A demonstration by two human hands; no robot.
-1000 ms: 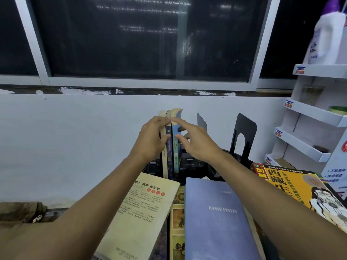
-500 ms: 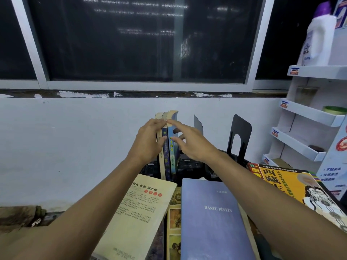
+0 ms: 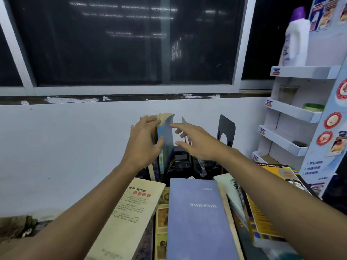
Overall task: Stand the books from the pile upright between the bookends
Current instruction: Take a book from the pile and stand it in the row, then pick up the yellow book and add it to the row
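Note:
A few thin books (image 3: 166, 147) stand upright against the white wall, the outermost with a blue cover. My left hand (image 3: 144, 145) presses on their near side, thumb on the blue cover. My right hand (image 3: 195, 141) hovers open just right of them, fingers spread and off the books. A black metal bookend (image 3: 226, 129) stands to the right; a second bookend's edge (image 3: 184, 121) shows behind my right fingers. The pile lies flat in front: a cream book (image 3: 129, 214), a blue "HANYU PINYIN" book (image 3: 199, 218) and a yellow book (image 3: 277, 173).
A white tiered display shelf (image 3: 300, 113) stands at the right with a white bottle (image 3: 296, 40) on its top tier. A dark window (image 3: 131, 44) runs above the wall. Dark clutter sits between the bookends. Brown rubble lies at the lower left.
My right hand has come off the upright books and moved right, fingers spread. My left hand stays on the books, whose blue cover now leans open slightly.

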